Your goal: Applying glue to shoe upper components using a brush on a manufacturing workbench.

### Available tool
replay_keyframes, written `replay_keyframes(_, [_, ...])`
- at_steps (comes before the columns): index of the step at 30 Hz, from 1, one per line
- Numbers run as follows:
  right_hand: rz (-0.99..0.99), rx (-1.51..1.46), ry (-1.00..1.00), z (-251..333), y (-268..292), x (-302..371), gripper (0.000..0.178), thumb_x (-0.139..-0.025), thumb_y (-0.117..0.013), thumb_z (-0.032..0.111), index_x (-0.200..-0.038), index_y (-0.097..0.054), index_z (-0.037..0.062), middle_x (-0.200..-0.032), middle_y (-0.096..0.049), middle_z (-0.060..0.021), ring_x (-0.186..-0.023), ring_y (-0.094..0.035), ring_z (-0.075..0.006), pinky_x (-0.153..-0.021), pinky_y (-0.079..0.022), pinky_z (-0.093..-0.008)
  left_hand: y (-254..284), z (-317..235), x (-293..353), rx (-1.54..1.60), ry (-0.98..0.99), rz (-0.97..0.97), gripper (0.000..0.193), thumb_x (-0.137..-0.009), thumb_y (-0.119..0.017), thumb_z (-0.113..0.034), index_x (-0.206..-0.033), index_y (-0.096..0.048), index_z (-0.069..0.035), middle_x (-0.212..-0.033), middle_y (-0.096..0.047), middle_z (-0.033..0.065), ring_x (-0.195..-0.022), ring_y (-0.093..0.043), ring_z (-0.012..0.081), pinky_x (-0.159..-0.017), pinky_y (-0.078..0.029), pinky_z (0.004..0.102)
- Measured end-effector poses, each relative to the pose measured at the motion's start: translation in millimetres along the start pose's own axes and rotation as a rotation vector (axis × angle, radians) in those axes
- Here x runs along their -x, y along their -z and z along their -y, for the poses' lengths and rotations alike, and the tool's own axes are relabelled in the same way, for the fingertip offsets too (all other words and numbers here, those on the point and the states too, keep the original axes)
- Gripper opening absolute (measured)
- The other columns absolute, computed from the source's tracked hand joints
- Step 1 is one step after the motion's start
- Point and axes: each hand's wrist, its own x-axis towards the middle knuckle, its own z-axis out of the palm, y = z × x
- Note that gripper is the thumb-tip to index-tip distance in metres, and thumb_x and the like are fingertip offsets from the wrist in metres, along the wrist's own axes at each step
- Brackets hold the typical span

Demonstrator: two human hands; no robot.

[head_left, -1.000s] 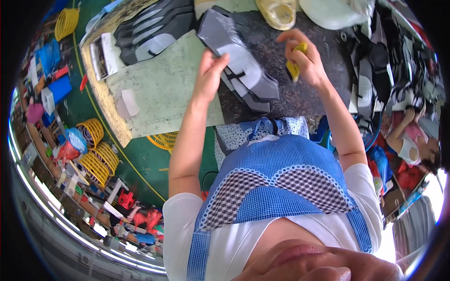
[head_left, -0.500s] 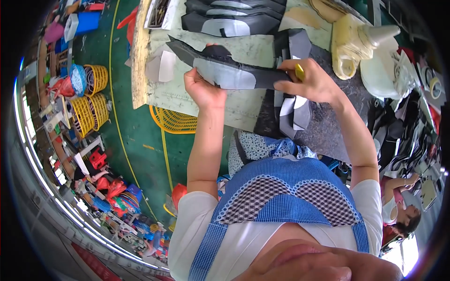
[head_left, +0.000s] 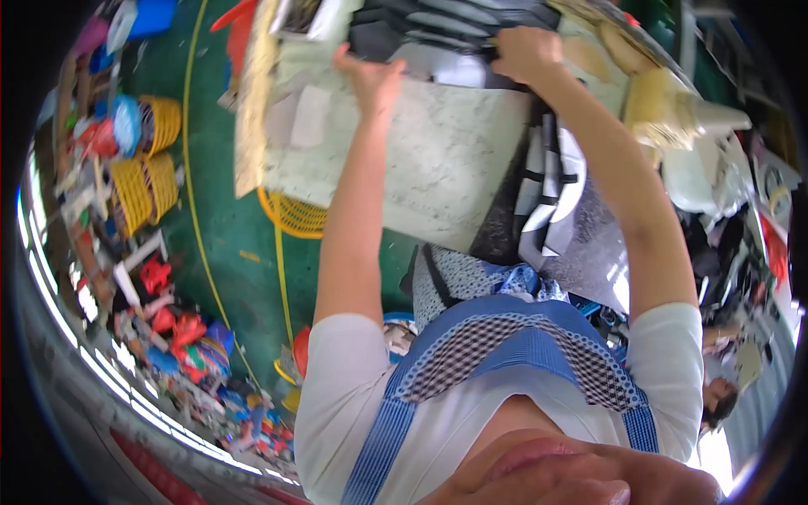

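The person's left hand (head_left: 373, 77) is spread, thumb apart from fingers, at the left end of the stacked dark pieces (head_left: 442, 66) on the table (head_left: 251, 109). The right hand (head_left: 528, 57) is at their right end; whether it pinches them cannot be told.

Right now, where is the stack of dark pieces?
In the head view, the stack lies top centre on the pale worktop, the left hand at its left end, the right hand at its right.
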Motion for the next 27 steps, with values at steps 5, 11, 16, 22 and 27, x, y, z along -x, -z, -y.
replay_keyframes(5, [-0.346, -0.078, -0.091, -61.6, -2.3, 36.5, 0.029, -0.076, -0.069, 0.025, -0.099, -0.063, 0.0095, -0.091, -0.07, -0.0098, -0.083, -0.069, -0.0254, -0.069, -0.054, -0.0382, -34.3, -17.7, 6.7, -0.694, -0.017, 0.033, 0.103, -0.066, -0.084, -0.029, -0.136, -0.017, 0.005, -0.098, -0.06, 0.0197, -0.071, -0.062, 0.0305, -0.08, -0.049, 0.0415])
replay_keyframes(11, [-0.834, -1.531, -0.063, -156.4, -23.3, 208.4, 0.019, -0.089, -0.065, 0.013, -0.102, -0.061, -0.0001, -0.085, -0.066, -0.0036, -0.072, -0.059, -0.009, -0.063, -0.047, -0.0246, 14.0, -23.8, 87.6, -0.226, -0.095, 0.058, 0.052, -0.089, -0.067, -0.012, -0.129, -0.035, -0.001, -0.085, -0.057, 0.0049, -0.072, -0.055, 0.0117, -0.065, -0.046, 0.025])
replay_keyframes(16, [-0.847, -1.26, -0.547, -188.4, -98.1, 264.0, 0.025, -0.095, -0.06, 0.023, -0.105, -0.068, 0.0017, -0.068, -0.064, -0.0032, -0.056, -0.06, -0.0067, -0.049, -0.046, -0.022, -89.9, -67.3, 174.8, 0.058, 0.18, 0.588, 0.031, -0.091, -0.066, -0.015, -0.117, -0.056, 0.0, -0.098, -0.061, 0.0058, -0.083, -0.057, 0.0105, -0.069, -0.05, 0.024])
replay_keyframes(22, [-0.779, -1.322, -0.519, -188.5, -136.1, 232.0, 0.024, -0.097, -0.057, 0.024, -0.109, -0.067, 0.0054, -0.074, -0.067, -0.007, -0.058, -0.064, -0.0109, -0.052, -0.051, -0.0225, -150.4, -73.9, 189.1, -0.659, -0.091, 0.673, 0.08, -0.076, -0.08, -0.034, -0.133, -0.042, 0.005, -0.112, -0.05, 0.0126, -0.085, -0.054, 0.0173, -0.077, -0.049, 0.0325])
replay_keyframes(27, [-0.567, -1.834, -0.423, -197.7, -157.0, 265.2, 0.035, -0.098, -0.053, 0.029, -0.111, -0.061, -0.0029, -0.093, -0.068, -0.0114, -0.077, -0.068, -0.015, -0.069, -0.057, -0.0232, -136.0, -50.6, 184.6, -0.448, -0.05, 0.701, 0.075, -0.073, -0.083, -0.031, -0.13, -0.046, 0.001, -0.107, -0.05, 0.0098, -0.084, -0.052, 0.017, -0.076, -0.049, 0.0319])
